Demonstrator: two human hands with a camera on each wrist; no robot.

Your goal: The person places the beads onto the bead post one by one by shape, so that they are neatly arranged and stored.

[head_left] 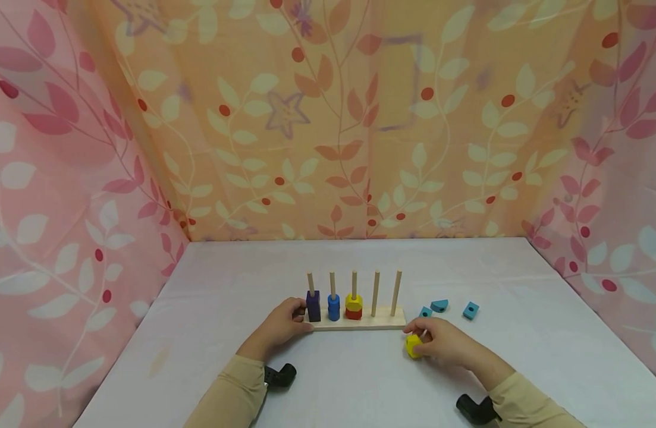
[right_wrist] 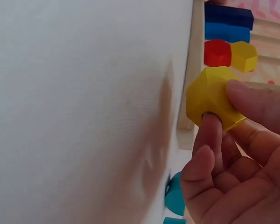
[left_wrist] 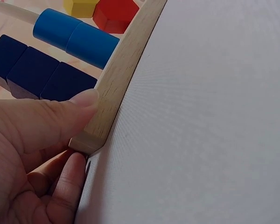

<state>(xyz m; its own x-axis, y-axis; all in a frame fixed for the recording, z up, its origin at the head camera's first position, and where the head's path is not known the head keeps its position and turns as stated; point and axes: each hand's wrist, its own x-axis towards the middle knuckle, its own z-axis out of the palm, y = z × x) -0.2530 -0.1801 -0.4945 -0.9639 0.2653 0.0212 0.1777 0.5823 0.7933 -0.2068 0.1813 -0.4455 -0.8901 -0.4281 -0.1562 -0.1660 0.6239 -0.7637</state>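
A wooden peg stand with a row of upright pegs sits on the table. My left hand grips its left end, thumb on the base's edge in the left wrist view. Dark blue square blocks fill the leftmost peg. Beside them are blue cylinders, then a red block under a yellow block. Two right-hand pegs are bare. My right hand pinches another yellow many-sided block between thumb and fingers, in front of the stand's right end; a fingertip touches its hole.
Teal blocks lie right of the stand: a rectangular one, a half-round one and one partly behind my right hand. Black camera mounts stick out from both wrists. Patterned curtains border the white table.
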